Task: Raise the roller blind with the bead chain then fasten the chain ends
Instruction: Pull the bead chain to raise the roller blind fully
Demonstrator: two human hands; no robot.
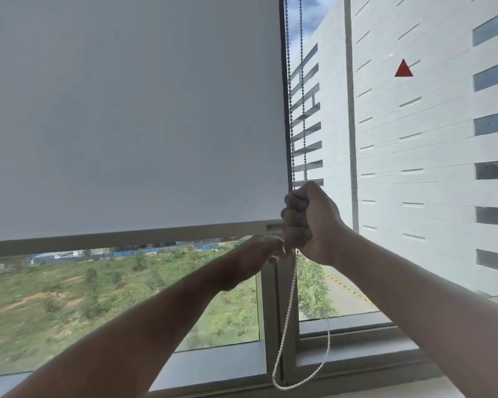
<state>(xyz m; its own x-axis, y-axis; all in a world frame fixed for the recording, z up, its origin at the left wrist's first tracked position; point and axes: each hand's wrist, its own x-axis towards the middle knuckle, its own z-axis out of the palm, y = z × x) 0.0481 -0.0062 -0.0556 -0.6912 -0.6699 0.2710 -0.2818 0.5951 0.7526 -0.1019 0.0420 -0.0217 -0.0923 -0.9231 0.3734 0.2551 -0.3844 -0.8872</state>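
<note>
A pale grey roller blind point(133, 110) covers the upper left of the window, its bottom bar point(127, 238) a little above the sill view. The bead chain point(295, 110) hangs in two strands along the blind's right edge. My right hand point(311, 222) is a fist closed around both strands just below the blind's lower corner. My left hand point(266, 252) sits directly under it, fingertips pinched on the chain where it leaves the fist. Below the hands the white chain loop point(288, 340) hangs slack down to the window frame.
A grey window mullion point(273, 326) runs down behind the chain loop. The sill point(357, 369) lies along the bottom. Outside are green ground at left and a white building point(414, 139) with a red triangle sticker point(403, 68) on the glass.
</note>
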